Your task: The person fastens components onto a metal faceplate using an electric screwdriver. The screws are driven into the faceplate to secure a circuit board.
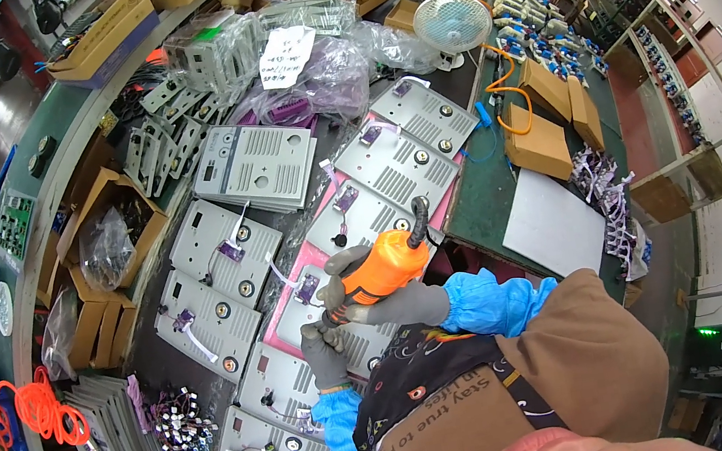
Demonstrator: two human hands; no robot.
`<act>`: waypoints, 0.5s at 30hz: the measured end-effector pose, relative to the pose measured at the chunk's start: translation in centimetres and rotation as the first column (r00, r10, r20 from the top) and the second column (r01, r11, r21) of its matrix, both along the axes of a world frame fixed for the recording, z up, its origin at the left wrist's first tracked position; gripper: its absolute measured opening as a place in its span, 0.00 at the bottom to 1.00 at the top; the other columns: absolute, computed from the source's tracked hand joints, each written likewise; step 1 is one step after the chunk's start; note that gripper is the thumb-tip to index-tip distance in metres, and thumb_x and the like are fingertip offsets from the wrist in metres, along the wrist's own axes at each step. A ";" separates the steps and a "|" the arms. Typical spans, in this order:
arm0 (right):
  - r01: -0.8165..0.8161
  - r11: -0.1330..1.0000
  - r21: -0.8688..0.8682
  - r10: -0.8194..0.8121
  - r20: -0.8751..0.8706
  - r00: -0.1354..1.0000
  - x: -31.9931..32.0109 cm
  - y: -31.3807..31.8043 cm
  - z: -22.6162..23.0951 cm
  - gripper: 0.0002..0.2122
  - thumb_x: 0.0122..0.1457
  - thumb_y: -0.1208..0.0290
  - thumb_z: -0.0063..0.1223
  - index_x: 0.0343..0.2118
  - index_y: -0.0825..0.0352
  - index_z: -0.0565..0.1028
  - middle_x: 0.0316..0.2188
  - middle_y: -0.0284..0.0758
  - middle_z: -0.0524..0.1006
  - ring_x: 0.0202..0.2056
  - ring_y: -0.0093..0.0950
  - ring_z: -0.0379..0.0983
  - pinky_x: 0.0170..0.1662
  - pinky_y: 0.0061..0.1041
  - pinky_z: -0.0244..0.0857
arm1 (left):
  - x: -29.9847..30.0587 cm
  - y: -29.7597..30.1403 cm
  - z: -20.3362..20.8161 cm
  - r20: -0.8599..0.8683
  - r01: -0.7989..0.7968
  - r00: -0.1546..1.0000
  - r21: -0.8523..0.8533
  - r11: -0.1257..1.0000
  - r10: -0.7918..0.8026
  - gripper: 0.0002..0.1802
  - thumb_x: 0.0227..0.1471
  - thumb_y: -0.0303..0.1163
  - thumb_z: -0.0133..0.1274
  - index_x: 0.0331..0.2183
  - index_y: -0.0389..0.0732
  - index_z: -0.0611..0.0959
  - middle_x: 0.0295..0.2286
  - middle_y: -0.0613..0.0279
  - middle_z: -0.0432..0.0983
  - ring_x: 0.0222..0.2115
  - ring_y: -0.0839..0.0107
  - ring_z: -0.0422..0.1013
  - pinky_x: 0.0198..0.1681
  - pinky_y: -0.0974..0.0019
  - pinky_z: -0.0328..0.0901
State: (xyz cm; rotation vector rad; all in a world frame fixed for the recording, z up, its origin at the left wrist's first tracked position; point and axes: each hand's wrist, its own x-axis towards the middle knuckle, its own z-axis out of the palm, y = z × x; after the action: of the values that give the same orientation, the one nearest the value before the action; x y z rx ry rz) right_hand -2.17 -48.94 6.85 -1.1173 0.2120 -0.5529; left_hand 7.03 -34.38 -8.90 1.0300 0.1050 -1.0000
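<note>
My right hand (407,304), in a grey glove, is wrapped around an orange electric screwdriver (389,265). A black cable rises from its rear, and its dark nose points toward my left hand. My left hand (323,356), gloved too, is closed close to that nose; whatever its fingers pinch is hidden. Under both hands lie light-grey slotted metal panels (369,347), partly on a pink mat (280,325). A small purple circuit board (306,289) with a white lead sits on the panel just beyond my hands.
More panels (223,318) with boards and round fittings fill the bench. Stacked panels (256,168) and bagged parts (328,75) stand farther off. Bundled connectors (183,428) lie left. A fan (452,22), cardboard boxes (537,141) and a white sheet (542,222) are to the right.
</note>
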 end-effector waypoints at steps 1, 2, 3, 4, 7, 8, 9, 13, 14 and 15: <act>-0.005 1.000 -0.009 0.006 0.027 1.000 0.2 -0.2 0.1 0.27 0.46 0.84 0.57 0.51 0.66 0.63 0.38 0.33 0.73 0.42 0.24 0.71 0.44 0.26 0.68 | 0.1 -0.1 0.2 -0.001 0.006 1.000 -0.004 1.000 -0.006 0.27 0.50 0.59 0.49 0.22 0.43 0.69 0.13 0.72 0.57 0.12 0.81 0.53 0.14 0.77 0.49; -0.010 1.000 -0.019 0.011 0.055 0.998 0.3 -0.5 0.2 0.27 0.45 0.83 0.57 0.51 0.66 0.63 0.37 0.33 0.73 0.41 0.23 0.71 0.43 0.26 0.68 | 0.2 -0.2 0.4 0.040 0.023 0.999 0.009 1.000 -0.023 0.27 0.50 0.58 0.49 0.23 0.42 0.69 0.13 0.72 0.58 0.12 0.81 0.53 0.14 0.77 0.49; -0.003 1.000 -0.023 0.005 0.054 0.999 0.4 -0.6 0.0 0.27 0.45 0.83 0.57 0.51 0.66 0.63 0.37 0.33 0.73 0.41 0.23 0.71 0.43 0.26 0.68 | 0.3 -0.3 0.5 0.082 0.039 0.996 0.023 0.999 -0.041 0.27 0.51 0.58 0.49 0.24 0.42 0.69 0.14 0.72 0.58 0.12 0.82 0.53 0.14 0.77 0.49; -0.013 1.000 -0.024 0.014 0.031 0.999 0.6 -0.5 -0.2 0.27 0.45 0.82 0.57 0.51 0.66 0.63 0.37 0.33 0.73 0.41 0.23 0.71 0.43 0.26 0.68 | 0.6 -0.1 0.2 0.083 0.039 0.996 0.022 0.999 -0.041 0.27 0.51 0.58 0.49 0.24 0.42 0.69 0.14 0.72 0.58 0.12 0.82 0.53 0.14 0.77 0.49; -0.007 1.000 -0.027 0.008 0.015 1.000 0.8 -0.4 -0.4 0.27 0.46 0.82 0.57 0.51 0.66 0.63 0.36 0.33 0.74 0.40 0.23 0.71 0.42 0.26 0.69 | 1.0 -0.1 0.0 0.133 0.078 0.988 0.014 0.997 -0.080 0.28 0.52 0.58 0.47 0.30 0.39 0.74 0.14 0.74 0.58 0.13 0.83 0.53 0.14 0.78 0.49; 0.008 1.000 -0.030 -0.008 0.020 1.000 0.8 -0.4 -0.3 0.26 0.46 0.82 0.57 0.51 0.66 0.63 0.35 0.33 0.74 0.39 0.24 0.72 0.41 0.26 0.69 | 1.0 -0.5 0.7 0.155 0.063 0.986 0.037 0.997 -0.068 0.28 0.53 0.57 0.46 0.36 0.38 0.75 0.15 0.74 0.59 0.13 0.84 0.53 0.15 0.78 0.49; 0.010 0.999 -0.030 -0.010 0.019 1.000 0.9 -0.5 -0.3 0.26 0.46 0.82 0.57 0.51 0.66 0.63 0.35 0.33 0.74 0.39 0.24 0.72 0.41 0.26 0.69 | 1.1 -0.8 1.1 0.178 0.046 0.982 0.059 0.997 -0.056 0.30 0.55 0.55 0.46 0.41 0.36 0.75 0.17 0.74 0.61 0.14 0.84 0.54 0.15 0.78 0.50; 0.114 0.991 -0.075 -0.115 0.003 0.993 0.8 -1.4 -0.1 0.26 0.46 0.84 0.54 0.50 0.67 0.62 0.33 0.33 0.75 0.39 0.26 0.72 0.44 0.29 0.66 | 2.4 -1.3 1.1 0.534 -0.144 0.842 0.365 0.920 -0.080 0.25 0.55 0.47 0.48 0.50 0.42 0.72 0.26 0.67 0.70 0.19 0.79 0.62 0.21 0.74 0.59; 0.095 0.983 -0.158 -0.106 -0.068 0.992 0.9 -1.8 0.2 0.26 0.46 0.86 0.52 0.50 0.65 0.60 0.33 0.33 0.74 0.42 0.29 0.70 0.48 0.34 0.64 | 2.9 -1.0 0.1 0.538 -0.157 0.841 0.361 0.919 -0.068 0.25 0.55 0.47 0.48 0.50 0.42 0.72 0.26 0.67 0.70 0.19 0.79 0.62 0.21 0.74 0.59; 0.120 0.970 -0.212 -0.152 -0.143 0.978 0.8 -1.6 0.7 0.26 0.46 0.86 0.52 0.50 0.65 0.59 0.32 0.33 0.74 0.41 0.29 0.70 0.50 0.35 0.62 | 3.2 -0.5 -1.7 0.689 -0.169 0.672 0.500 0.850 -0.271 0.26 0.52 0.44 0.52 0.50 0.44 0.72 0.30 0.63 0.73 0.23 0.74 0.65 0.26 0.70 0.62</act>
State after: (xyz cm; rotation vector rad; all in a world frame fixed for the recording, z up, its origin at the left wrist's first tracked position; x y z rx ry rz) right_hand -1.34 -50.50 7.57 -1.3542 0.3796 -0.6180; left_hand 10.25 -34.84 -10.61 1.9140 -0.3593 -0.5198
